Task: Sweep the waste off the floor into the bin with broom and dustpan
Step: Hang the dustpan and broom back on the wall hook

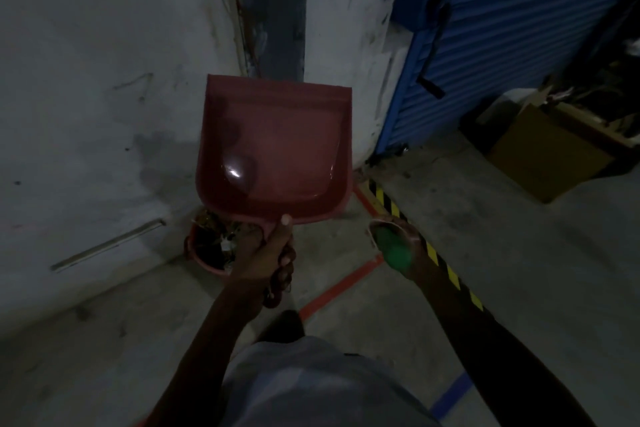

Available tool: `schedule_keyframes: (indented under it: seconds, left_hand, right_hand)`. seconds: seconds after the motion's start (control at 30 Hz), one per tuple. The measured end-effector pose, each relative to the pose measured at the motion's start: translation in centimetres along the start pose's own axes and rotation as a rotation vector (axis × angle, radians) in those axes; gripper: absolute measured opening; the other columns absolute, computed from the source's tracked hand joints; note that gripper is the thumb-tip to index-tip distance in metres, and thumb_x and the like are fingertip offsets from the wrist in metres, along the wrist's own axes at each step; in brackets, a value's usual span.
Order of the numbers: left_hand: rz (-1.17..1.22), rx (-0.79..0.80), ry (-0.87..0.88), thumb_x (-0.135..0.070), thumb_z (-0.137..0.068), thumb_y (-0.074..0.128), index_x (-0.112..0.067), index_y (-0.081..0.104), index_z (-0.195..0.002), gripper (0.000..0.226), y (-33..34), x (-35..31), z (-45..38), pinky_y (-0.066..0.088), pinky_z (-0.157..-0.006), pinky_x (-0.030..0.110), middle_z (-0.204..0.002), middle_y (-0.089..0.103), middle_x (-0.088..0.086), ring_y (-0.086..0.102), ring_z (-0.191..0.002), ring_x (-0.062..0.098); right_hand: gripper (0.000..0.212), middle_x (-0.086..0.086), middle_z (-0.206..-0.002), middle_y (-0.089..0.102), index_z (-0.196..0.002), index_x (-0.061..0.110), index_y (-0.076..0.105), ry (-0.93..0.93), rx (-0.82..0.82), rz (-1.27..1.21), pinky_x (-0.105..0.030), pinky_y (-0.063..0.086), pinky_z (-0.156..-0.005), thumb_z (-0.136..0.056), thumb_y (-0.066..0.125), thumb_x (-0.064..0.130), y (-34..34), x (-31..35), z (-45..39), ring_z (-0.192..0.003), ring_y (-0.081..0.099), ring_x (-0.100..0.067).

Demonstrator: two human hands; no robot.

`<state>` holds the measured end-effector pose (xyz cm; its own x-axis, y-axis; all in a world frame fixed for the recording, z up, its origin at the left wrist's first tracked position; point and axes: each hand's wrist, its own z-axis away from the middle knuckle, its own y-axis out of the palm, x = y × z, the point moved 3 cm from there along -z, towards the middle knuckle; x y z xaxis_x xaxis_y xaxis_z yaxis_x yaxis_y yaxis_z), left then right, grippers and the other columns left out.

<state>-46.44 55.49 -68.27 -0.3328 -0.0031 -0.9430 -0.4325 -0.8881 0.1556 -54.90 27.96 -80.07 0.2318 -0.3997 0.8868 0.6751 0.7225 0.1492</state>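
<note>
Left hand [273, 253], its grip curled round the handle, holds the red dustpan [273, 149] raised beyond it, pan apparently empty; the bin [207, 250] stands just left of the grip. Right hand [394, 243] wraps the green broom handle [396, 251], kept aside.

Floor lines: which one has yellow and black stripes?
The hazard strip running under the right hand. The red line and blue line are plain.

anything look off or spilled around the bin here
Nothing stands out. The left hand holds the red dustpan raised, its pan looking empty; the bin stands upright by the wall, no visible spill. It is dim, though.
</note>
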Motion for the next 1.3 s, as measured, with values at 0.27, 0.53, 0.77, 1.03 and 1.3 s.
schedule_keyframes:
  seconds: [0.27, 0.53, 0.77, 1.03, 1.3]
  left_hand:
    - [0.067, 0.018, -0.087, -0.065, -0.081, 0.071, -0.012, 0.051, -0.064, 0.060, 3.0, -1.9, -8.6, 0.028, -0.050, 0.024, -0.050, 0.040, 0.005, 0.035, -0.037, 0.016]
    - [0.031, 0.123, -0.130, -0.044, -0.096, 0.063, -0.016, 0.058, -0.071, 0.038, 8.1, -6.2, -17.9, 0.033, -0.041, 0.018, -0.055, 0.045, 0.000, 0.039, -0.040, 0.010]
    - [-0.120, 0.152, -0.243, -0.049, -0.094, 0.064, -0.009, 0.063, -0.081, 0.042, 11.7, -8.3, -25.2, 0.033, -0.043, 0.019, -0.054, 0.050, 0.001, 0.042, -0.041, 0.013]
    - [-0.043, 0.098, -0.274, -0.039, -0.108, 0.038, -0.008, 0.050, -0.075, 0.047, 21.2, -9.2, -29.9, 0.036, -0.033, 0.015, -0.040, 0.050, -0.007, 0.047, -0.031, 0.004]
    - [0.042, -0.147, -0.237, -0.047, -0.102, 0.052, -0.020, 0.076, -0.059, 0.056, 27.8, -9.0, -32.3, 0.056, -0.069, 0.038, -0.071, 0.072, 0.006, 0.068, -0.052, 0.012]
  right_hand:
    - [0.034, -0.018, -0.128, 0.063, -0.115, 0.005, 0.069, 0.005, 0.007, -0.259, -0.043, 0.059, -0.082, -0.102, 0.038, 0.012, 1.7, 2.3, -3.0, -0.117, 0.059, -0.041]
    - [0.046, -0.012, -0.132, 0.060, -0.138, 0.015, 0.048, -0.407, 0.010, 0.274, -0.050, 0.052, -0.096, -0.095, 0.064, 0.016, 2.2, 10.4, -11.7, -0.117, 0.062, -0.021]
    - [0.022, 0.001, -0.086, 0.072, -0.095, 0.020, 0.070, -0.705, -0.249, 0.926, -0.032, 0.048, -0.061, -0.085, 0.073, 0.040, 0.6, 16.0, -18.5, -0.077, 0.067, -0.017]
    - [0.063, 0.003, -0.098, 0.070, -0.126, 0.014, 0.060, -0.654, -0.027, 0.922, -0.002, 0.040, -0.066, -0.086, 0.057, 0.063, -3.6, 19.6, -25.9, -0.079, 0.061, -0.006]
    - [0.042, 0.003, -0.091, 0.070, -0.115, 0.018, 0.065, -0.623, 0.311, 0.954, -0.024, 0.050, -0.070, -0.084, 0.075, 0.045, -5.8, 24.7, -31.3, -0.084, 0.068, -0.017]
